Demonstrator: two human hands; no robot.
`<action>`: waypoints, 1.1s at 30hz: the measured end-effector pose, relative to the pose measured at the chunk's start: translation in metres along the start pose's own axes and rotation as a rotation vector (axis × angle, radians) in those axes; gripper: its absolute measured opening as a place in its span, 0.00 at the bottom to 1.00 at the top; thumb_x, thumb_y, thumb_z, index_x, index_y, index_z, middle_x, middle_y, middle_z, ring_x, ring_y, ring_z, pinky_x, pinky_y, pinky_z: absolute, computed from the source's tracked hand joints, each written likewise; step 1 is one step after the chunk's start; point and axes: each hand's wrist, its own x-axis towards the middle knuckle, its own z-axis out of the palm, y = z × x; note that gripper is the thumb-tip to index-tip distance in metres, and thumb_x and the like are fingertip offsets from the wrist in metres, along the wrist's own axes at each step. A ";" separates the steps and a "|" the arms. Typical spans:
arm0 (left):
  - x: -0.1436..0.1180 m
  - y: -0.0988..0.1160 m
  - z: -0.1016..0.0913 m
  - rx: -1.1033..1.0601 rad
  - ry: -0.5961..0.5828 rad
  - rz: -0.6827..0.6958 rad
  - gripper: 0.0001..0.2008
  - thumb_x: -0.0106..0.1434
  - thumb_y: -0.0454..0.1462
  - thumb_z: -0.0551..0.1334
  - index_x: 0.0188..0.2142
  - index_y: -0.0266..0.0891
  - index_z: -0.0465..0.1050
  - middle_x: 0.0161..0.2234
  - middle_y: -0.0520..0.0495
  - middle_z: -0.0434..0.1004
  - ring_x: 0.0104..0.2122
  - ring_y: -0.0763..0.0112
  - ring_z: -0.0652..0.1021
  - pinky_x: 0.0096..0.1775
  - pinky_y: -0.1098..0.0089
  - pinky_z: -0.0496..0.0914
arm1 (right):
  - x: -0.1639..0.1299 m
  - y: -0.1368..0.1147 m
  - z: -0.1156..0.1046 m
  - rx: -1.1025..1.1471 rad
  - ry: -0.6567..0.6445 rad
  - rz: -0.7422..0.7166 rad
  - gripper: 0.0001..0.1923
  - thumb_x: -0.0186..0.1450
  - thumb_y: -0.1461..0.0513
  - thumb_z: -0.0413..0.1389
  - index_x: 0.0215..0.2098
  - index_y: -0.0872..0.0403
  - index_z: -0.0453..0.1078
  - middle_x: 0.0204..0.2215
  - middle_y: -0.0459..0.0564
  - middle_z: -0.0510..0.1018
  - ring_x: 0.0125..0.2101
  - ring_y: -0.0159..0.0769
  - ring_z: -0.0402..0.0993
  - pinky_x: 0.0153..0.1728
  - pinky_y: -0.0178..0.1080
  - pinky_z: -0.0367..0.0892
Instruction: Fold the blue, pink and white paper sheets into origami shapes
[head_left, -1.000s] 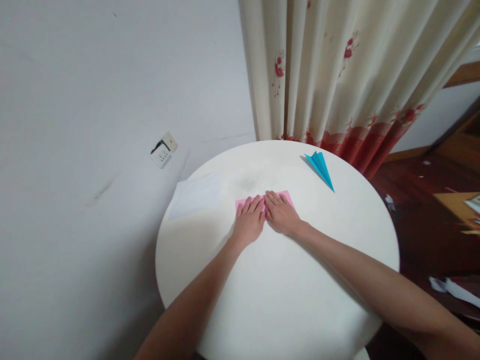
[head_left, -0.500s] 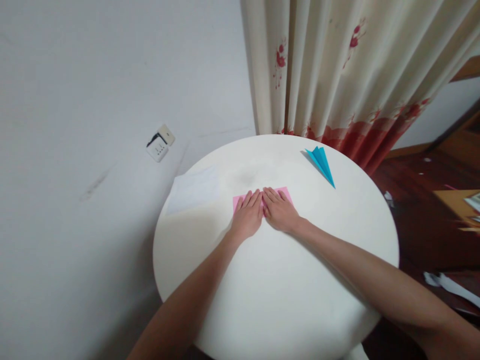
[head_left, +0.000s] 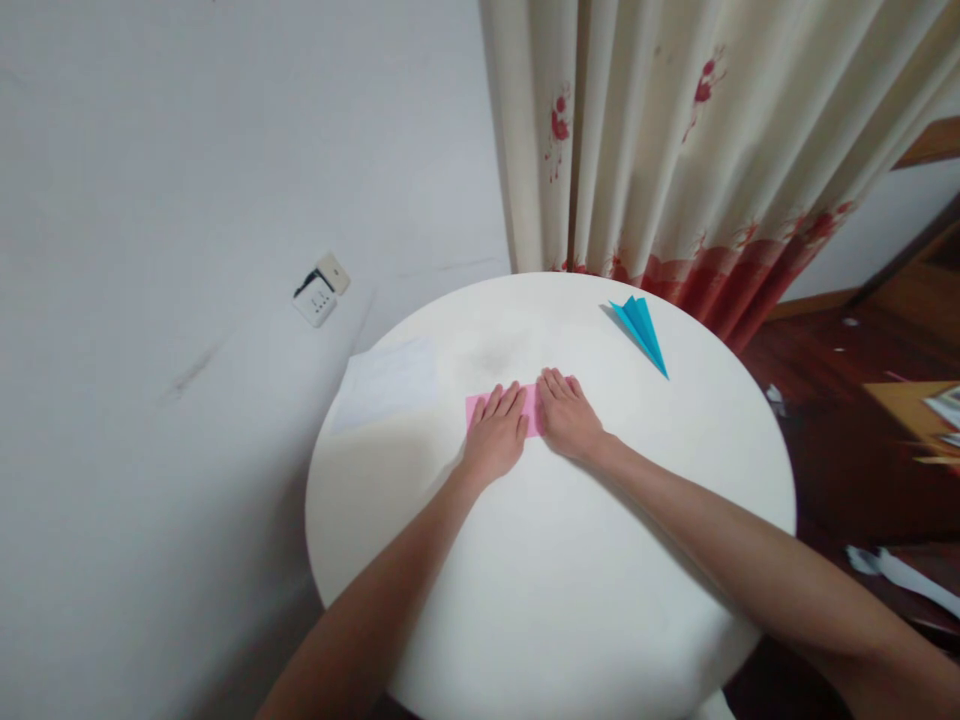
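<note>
A round white table [head_left: 555, 600] fills the near field, and both bare forearms are extended across it from the lower edge. The left hand [head_left: 496, 435] is laid palm down with fingers straight and held together, pressed flat on the left part of a pink paper [head_left: 532, 408]. The right hand [head_left: 568, 418] is likewise laid flat, fingers extended and close together, covering the right part of the same sheet. A narrow strip of pink is exposed between the two hands, which are set slightly apart. The pink paper is located flat on the table just beyond its centre. A white sheet [head_left: 390, 380] is noted at the left rim. A blue paper plane [head_left: 641, 328] is noted farther right, well apart from the hands. Behind the table a cream curtain [head_left: 675, 150] with red print is hung beside a white wall [head_left: 187, 200] bearing a socket [head_left: 320, 292]
</note>
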 end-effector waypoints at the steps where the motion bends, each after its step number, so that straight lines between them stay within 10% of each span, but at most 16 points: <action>1: 0.000 0.000 0.000 0.001 0.001 0.001 0.27 0.76 0.41 0.41 0.72 0.39 0.53 0.73 0.48 0.50 0.72 0.56 0.52 0.69 0.49 0.51 | 0.000 -0.001 0.000 0.009 0.002 -0.037 0.29 0.75 0.63 0.38 0.70 0.72 0.54 0.71 0.68 0.54 0.71 0.53 0.47 0.69 0.54 0.46; 23: 0.000 0.006 0.000 0.027 -0.003 -0.198 0.30 0.75 0.46 0.44 0.72 0.43 0.51 0.74 0.44 0.45 0.72 0.45 0.49 0.66 0.36 0.47 | 0.001 -0.006 -0.003 0.065 -0.043 -0.132 0.30 0.75 0.60 0.40 0.70 0.68 0.54 0.71 0.65 0.55 0.71 0.49 0.48 0.69 0.52 0.46; 33: 0.003 0.002 -0.004 0.010 -0.035 0.043 0.28 0.75 0.38 0.40 0.72 0.33 0.50 0.73 0.42 0.48 0.72 0.61 0.52 0.69 0.53 0.50 | -0.002 -0.008 -0.004 0.051 -0.025 -0.104 0.30 0.75 0.62 0.40 0.71 0.68 0.53 0.71 0.63 0.55 0.71 0.48 0.48 0.69 0.52 0.46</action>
